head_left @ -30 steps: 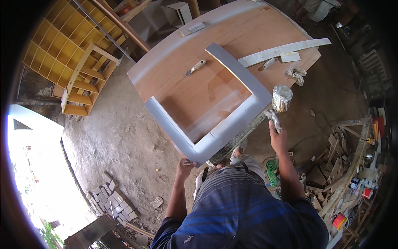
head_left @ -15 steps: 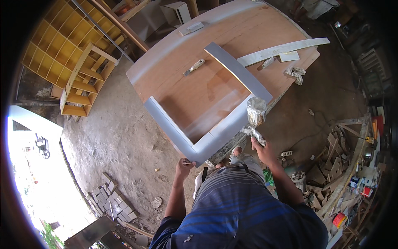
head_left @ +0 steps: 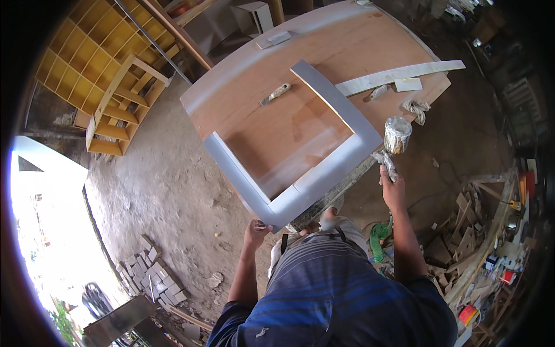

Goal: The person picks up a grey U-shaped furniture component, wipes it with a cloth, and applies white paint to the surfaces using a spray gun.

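A grey-white painted U-shaped frame (head_left: 326,169) lies on a wide plywood board (head_left: 243,124). My left hand (head_left: 255,234) pinches the frame's near left corner between thumb and fingers. In my right hand (head_left: 394,194) is a paint spray gun (head_left: 387,165), its body smeared grey and its paint-crusted cup (head_left: 398,135) on top. My fingers wrap round the gun's handle, just off the frame's right corner. Inside the frame's opening a putty knife (head_left: 276,93) rests on the plywood.
On the board's right lie a curved pale strip (head_left: 399,77), a small white rectangle (head_left: 408,84), another handled tool (head_left: 378,92) and a crumpled rag (head_left: 416,110). Yellow shelving (head_left: 98,52) stands far left. Stacked blocks (head_left: 153,277) sit lower left, scrap wood (head_left: 462,231) lower right.
My right hand has carried the spray gun rightward and slightly up, from over the frame's near side to beyond its right corner. My left hand stays on the frame corner.
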Tool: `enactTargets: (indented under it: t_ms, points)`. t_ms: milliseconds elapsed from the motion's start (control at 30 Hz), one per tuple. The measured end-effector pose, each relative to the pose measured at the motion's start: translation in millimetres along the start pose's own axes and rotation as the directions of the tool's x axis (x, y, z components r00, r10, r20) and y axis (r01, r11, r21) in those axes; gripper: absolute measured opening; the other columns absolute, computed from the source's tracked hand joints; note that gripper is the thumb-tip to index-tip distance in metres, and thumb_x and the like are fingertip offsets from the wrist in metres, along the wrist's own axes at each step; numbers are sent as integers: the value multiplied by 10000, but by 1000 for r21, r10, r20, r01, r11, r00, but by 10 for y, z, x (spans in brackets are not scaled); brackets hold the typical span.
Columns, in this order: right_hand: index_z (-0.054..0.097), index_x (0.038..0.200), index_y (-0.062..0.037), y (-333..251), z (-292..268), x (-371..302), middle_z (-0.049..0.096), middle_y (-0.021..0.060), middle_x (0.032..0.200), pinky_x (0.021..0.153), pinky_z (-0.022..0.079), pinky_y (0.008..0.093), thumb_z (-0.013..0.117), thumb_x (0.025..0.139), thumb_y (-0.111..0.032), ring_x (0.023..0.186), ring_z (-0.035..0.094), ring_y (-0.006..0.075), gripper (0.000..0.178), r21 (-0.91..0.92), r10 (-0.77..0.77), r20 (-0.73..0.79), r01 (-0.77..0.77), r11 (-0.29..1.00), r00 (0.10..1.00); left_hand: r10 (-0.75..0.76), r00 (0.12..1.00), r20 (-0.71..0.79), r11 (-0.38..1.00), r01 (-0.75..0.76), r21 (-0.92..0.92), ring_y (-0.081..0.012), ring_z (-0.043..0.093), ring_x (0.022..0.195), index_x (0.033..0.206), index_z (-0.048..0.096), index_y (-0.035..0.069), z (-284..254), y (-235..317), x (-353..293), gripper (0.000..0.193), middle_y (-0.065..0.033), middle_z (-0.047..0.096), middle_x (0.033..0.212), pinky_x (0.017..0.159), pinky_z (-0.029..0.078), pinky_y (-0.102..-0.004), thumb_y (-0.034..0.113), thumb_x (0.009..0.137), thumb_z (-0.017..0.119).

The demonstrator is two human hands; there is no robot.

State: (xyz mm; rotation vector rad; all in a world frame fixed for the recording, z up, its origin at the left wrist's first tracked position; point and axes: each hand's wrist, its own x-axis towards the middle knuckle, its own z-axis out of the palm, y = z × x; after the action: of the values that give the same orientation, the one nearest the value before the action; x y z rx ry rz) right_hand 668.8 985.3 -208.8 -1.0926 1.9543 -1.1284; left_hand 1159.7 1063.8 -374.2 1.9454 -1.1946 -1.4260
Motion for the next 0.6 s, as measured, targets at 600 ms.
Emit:
enactTargets:
  t_ms: [600]
  points:
    - [620,964,-1,50,-49,-2,549,43,685,645,427,343,591,1038,-372,657,521,152,380,-12,-32,38,32,999,999,-15,999,-31,999,16,41,-168,673,838,1006,626,-5,26,-12,-50,441,-94,713,901,771,544,-336,270,785,891]
